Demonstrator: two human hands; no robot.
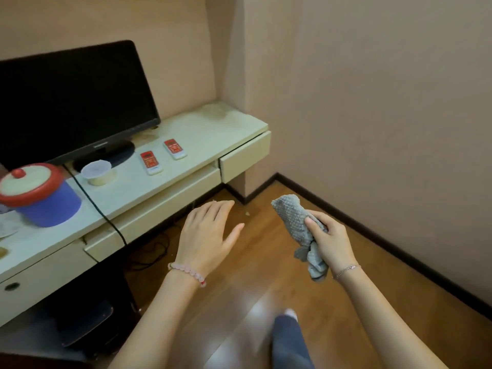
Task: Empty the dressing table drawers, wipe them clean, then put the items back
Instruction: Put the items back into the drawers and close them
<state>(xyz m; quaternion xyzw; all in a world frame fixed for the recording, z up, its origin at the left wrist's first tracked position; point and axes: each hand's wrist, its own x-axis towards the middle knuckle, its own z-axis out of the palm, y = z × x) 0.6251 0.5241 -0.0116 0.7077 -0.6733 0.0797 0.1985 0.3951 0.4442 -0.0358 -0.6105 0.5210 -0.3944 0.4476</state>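
The pale dressing table (202, 131) runs from the view's eight o'clock edge up to a wall corner near twelve o'clock, and its top is stained beside that corner. On it stand a black monitor (72, 102) at ten o'clock, a blue pot (42, 198) with a red-rimmed lid at nine, and a small lidded tub (97, 171) at the pot's two o'clock. A near remote (151, 162) and a far remote (175, 148), both red and white, lie side by side at the tub's three o'clock, and a black cable (93, 203) crosses the top between pot and tub.

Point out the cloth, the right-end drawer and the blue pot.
cloth (290, 214): head view, bunched upper end.
right-end drawer (243, 157): head view, front panel.
blue pot (52, 209): head view, blue side wall.
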